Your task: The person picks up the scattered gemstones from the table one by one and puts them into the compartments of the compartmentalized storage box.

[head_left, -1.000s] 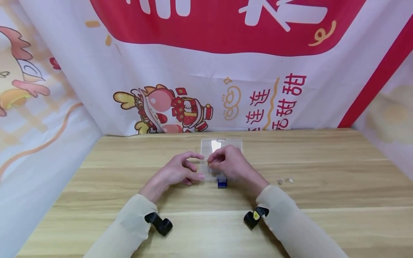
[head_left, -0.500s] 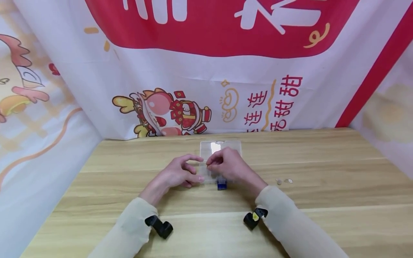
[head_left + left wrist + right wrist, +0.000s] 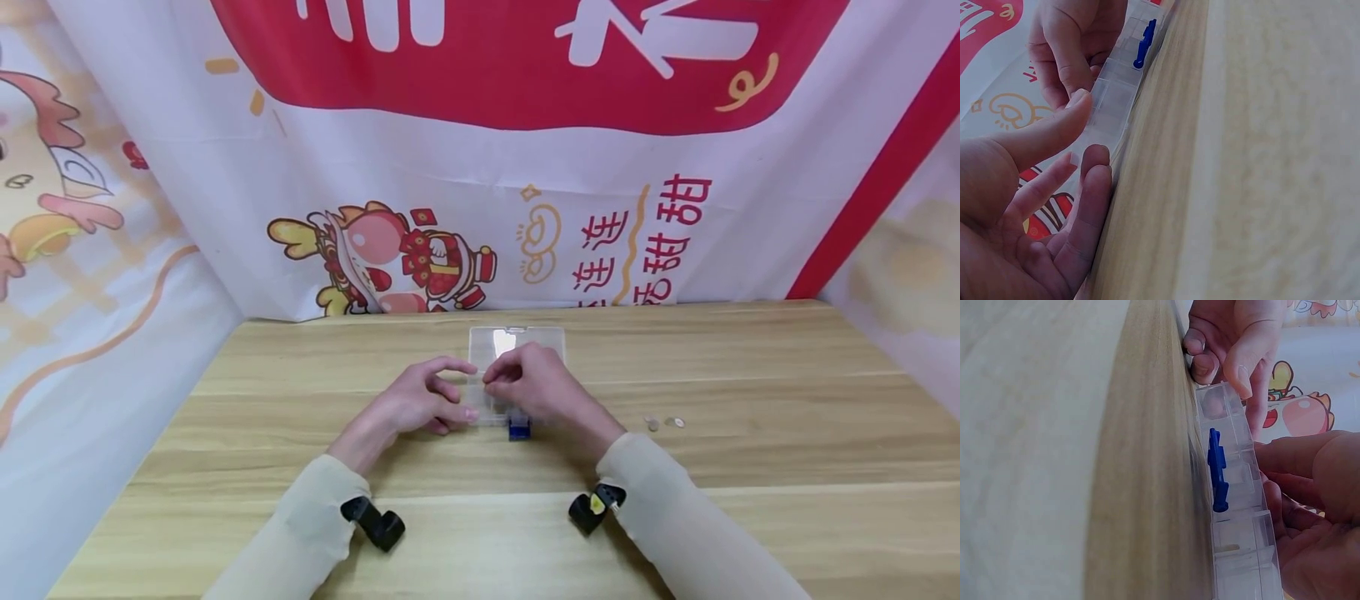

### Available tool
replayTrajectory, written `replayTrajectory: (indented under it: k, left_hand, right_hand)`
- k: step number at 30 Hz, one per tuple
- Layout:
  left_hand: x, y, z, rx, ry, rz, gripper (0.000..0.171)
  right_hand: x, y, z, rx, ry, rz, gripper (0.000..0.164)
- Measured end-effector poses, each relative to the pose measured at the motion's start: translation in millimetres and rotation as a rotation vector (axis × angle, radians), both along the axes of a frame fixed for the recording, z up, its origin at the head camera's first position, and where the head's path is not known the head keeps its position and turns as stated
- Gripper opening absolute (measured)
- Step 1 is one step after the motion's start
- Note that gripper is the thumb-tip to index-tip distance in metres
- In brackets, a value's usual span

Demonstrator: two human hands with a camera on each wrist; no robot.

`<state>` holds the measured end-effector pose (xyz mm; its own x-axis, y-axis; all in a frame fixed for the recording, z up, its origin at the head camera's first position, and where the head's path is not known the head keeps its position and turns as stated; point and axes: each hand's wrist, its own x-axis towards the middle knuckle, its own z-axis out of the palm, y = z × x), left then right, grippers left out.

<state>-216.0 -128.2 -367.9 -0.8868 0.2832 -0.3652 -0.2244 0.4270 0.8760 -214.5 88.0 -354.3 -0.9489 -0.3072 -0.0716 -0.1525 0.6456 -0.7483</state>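
From where I stand, the person's left hand (image 3: 425, 400) lies on the table side of a clear compartment box (image 3: 480, 402), its fingers spread loosely and the thumb and fingertips resting at the end of the box nearest that hand. The right hand (image 3: 534, 383) is over the box, covering much of it, with thumb and forefinger drawn together; whether they pinch anything I cannot tell. The two hands are apart, facing each other, with a strip of the box showing between them. The box sits on the wooden table (image 3: 480, 542), and a blue clip (image 3: 519, 428) juts from its front side, just below the right hand. Inside, a small pale piece (image 3: 1227, 548) lies in a compartment on the right hand's side of that clip. Out beyond the right wrist, well apart from the box, a few small discs (image 3: 677, 422) lie on the wood. Cream sleeves (image 3: 697, 517) cover both forearms, and a black device (image 3: 375, 523) is strapped at each wrist. Behind the hands hangs a white cloth (image 3: 420, 167) with a large red shape, writing and a cartoon figure (image 3: 375, 262) printed on it.
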Motion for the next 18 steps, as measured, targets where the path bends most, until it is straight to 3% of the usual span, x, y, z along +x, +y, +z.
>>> replayTrajectory:
  k: [18]
  left_hand:
    - [2.0,0.7,-0.9,0.01,0.002,0.012,0.056]
  right_hand:
    - [-0.2,-1.2,-1.0,0.023,0.015,0.005,0.008]
